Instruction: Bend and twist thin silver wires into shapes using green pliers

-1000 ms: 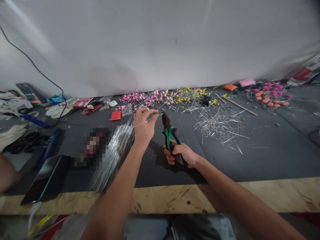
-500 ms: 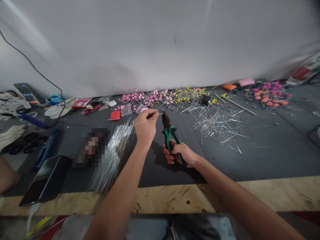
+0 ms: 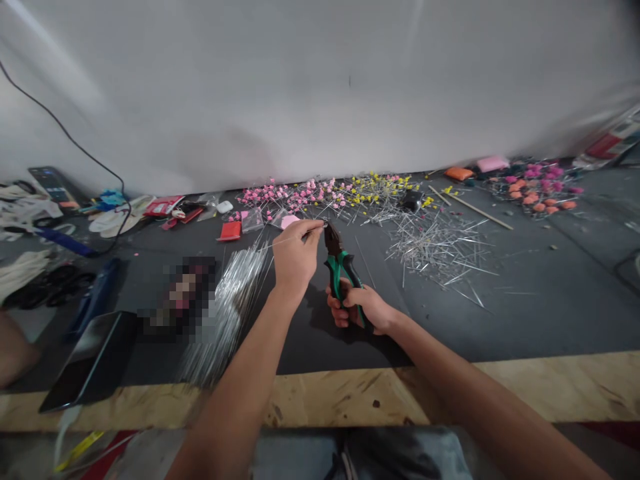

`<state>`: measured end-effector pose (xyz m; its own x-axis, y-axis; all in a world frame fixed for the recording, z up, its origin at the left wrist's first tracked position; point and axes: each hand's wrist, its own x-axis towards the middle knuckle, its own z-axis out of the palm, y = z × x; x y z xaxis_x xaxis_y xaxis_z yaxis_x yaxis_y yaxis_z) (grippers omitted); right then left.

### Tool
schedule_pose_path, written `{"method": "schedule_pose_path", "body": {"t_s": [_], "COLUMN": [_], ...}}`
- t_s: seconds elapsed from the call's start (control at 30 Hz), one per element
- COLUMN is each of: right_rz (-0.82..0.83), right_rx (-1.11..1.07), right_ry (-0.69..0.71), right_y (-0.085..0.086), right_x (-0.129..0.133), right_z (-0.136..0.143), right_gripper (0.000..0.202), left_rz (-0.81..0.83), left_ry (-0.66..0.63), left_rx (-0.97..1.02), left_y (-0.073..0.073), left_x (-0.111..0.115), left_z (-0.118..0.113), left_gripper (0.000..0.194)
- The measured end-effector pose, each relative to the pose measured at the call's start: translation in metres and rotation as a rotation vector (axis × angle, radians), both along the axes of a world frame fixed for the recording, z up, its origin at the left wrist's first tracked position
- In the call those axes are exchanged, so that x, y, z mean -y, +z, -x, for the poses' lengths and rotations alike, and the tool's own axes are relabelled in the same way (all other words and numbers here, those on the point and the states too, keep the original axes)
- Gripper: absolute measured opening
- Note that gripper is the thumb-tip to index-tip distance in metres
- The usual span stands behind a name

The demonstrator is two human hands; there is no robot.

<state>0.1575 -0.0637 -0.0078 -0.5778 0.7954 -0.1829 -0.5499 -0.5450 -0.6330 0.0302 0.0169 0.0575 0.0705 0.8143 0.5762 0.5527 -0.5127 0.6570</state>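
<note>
Green-handled pliers [image 3: 341, 257] and thin wire [image 3: 281, 241]
Left hand [image 3: 295, 259] pinches the wire beside the pliers' nose [image 3: 331, 239]; right hand [image 3: 367, 308] grips the handles [image 3: 353, 268]

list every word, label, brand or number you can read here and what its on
No text can be read.
Phone by the wall, left: screen marks too small.
Leftmost red packet: any print too blurred.
Red-and-white item, right edge: too blurred.
Pliers in the right hand: no lettering legible.
</note>
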Motion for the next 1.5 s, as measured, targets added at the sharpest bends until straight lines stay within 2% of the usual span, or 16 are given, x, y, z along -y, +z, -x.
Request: {"method": "schedule_pose_path", "body": {"t_s": [0.17,0.43,0.73,0.9,0.97,1.13,1.3,1.5], "right_rz": [-0.019,-0.015,-0.024,-0.042,-0.041,-0.051,-0.044,-0.105], "right_rx": [0.0,0.009,0.005,-0.002,0.003,0.012,0.012,0.105], "right_ry": [-0.003,-0.001,-0.013,-0.02,-0.027,-0.071,-0.095,-0.096], "right_y": [0.0,0.001,0.003,0.001,0.001,0.001,-0.004,-0.002], "right_x": [0.0,0.001,0.001,0.001,0.002,0.002,0.004,0.003], "right_z": [0.001,0.001,0.002,0.002,0.003,0.005,0.006,0.007], "right_gripper": [0.027,0.028,0.028,0.027,0.027,0.024,0.017,0.009], "left_rz": [-0.024,0.044,0.004,0.04,0.084,0.163,0.275,0.33], "left_ry": [0.023,0.129,0.143,0.127,0.115,0.055,0.074,0.077], "left_rx": [-0.028,0.106,0.121,0.162,0.243,0.65,0.977,1.198], "left_y": [-0.001,-0.005,-0.004,-0.004,-0.006,-0.008,-0.007,-0.006], "left_x": [0.006,0.012,0.009,0.008,0.007,0.009,0.011,0.015], "left_z": [-0.001,-0.011,-0.014,-0.016,-0.018,-0.032,-0.047,-0.055], "left_gripper": [0.015,0.025,0.018,0.017,0.017,0.034,0.032,0.034]}}
